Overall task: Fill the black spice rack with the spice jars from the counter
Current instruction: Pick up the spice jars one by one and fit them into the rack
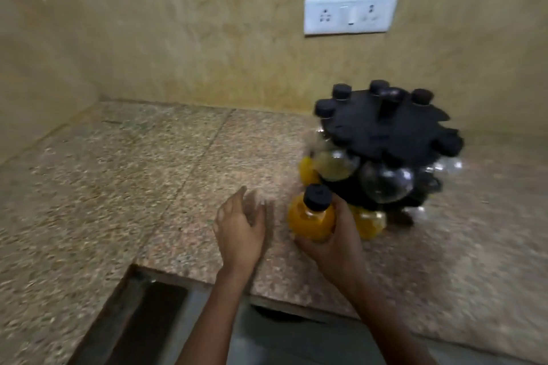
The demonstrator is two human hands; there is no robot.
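Right hand round blurred orange jar — left hand loose, empty — rack smeared.

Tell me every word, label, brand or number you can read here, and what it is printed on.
No readable text anywhere in this picture.
Orange spice jar in the right hand: no label shows.
Black spice rack and its jars: no print visible, and the picture is blurred.
White socket plate on the wall: only socket holes and a switch, no lettering legible.

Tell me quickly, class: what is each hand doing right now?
Left hand: open, fingers relaxed, holding nothing.
Right hand: grips the orange spice jar beside the black spice rack.
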